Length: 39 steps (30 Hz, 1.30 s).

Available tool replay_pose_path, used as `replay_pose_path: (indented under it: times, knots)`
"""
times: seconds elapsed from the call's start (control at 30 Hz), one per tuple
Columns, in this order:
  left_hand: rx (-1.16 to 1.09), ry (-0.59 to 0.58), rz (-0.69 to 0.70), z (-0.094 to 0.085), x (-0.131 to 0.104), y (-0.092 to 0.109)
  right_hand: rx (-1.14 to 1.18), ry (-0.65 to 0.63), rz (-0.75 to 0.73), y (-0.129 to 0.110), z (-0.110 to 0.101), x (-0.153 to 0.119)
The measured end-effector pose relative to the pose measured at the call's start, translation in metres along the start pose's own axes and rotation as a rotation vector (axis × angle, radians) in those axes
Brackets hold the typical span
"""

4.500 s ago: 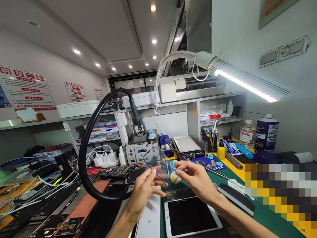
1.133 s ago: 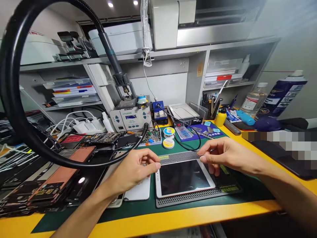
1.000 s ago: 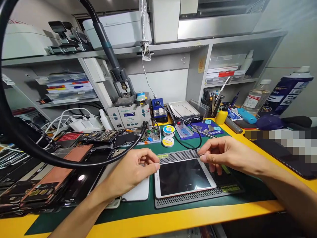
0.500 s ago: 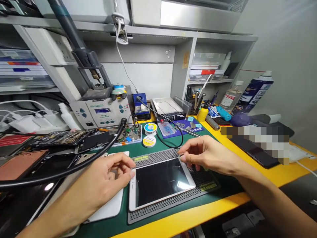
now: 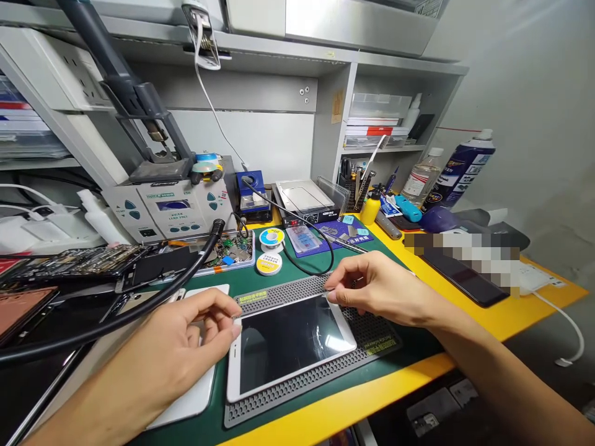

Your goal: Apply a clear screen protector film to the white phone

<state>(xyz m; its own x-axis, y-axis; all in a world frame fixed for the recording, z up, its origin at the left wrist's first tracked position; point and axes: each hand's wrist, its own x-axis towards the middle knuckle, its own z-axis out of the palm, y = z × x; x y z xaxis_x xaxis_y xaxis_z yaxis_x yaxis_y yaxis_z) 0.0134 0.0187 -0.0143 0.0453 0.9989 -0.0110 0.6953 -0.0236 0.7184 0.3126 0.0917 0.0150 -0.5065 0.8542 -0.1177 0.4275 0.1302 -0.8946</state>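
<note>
A white-framed tablet (image 5: pixel 290 347) with a dark, glossy screen lies face up on a grey perforated pad (image 5: pixel 274 399). My left hand (image 5: pixel 188 344) has its thumb and forefinger closed at the tablet's far left corner. At the far right corner, my right hand (image 5: pixel 374 290) pinches the edge in the same way, its other fingers curled beneath the palm. A bright reflection shows near the screen's right end. Partly under my left forearm lies a flat white panel (image 5: pixel 201 387).
A thick black hose (image 5: pixel 186 282) arches over phones and circuit boards on the left. A hot-air station (image 5: pixel 171 210), a solder spool (image 5: pixel 271 238) and a heating plate (image 5: pixel 304 198) stand behind. Bottles, a spray can (image 5: pixel 460 170) and a black phone (image 5: pixel 465 279) are at the right.
The whole view has shifted, so the bench and its contents sit a little further left in the picture. Both hands keep their places at the tablet's far corners.
</note>
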Motion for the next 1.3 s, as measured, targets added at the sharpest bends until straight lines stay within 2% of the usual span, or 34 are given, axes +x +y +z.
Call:
replay_pose_path:
  times: [0.2,0.53,0.77,1.3]
  knots:
    - [-0.002,0.062,-0.012,0.004,0.000,0.009,0.007,0.005,-0.014,0.001,0.001,0.000]
    - [-0.002,0.018,-0.012,0.004,-0.001,0.007,-0.049,-0.002,-0.018,0.007,0.000,0.002]
    - [-0.002,-0.024,-0.053,0.004,-0.003,0.014,-0.160,0.012,-0.009,0.007,0.000,0.002]
    - [0.018,-0.024,-0.048,0.005,-0.002,0.015,-0.224,0.019,0.012,0.009,0.001,0.004]
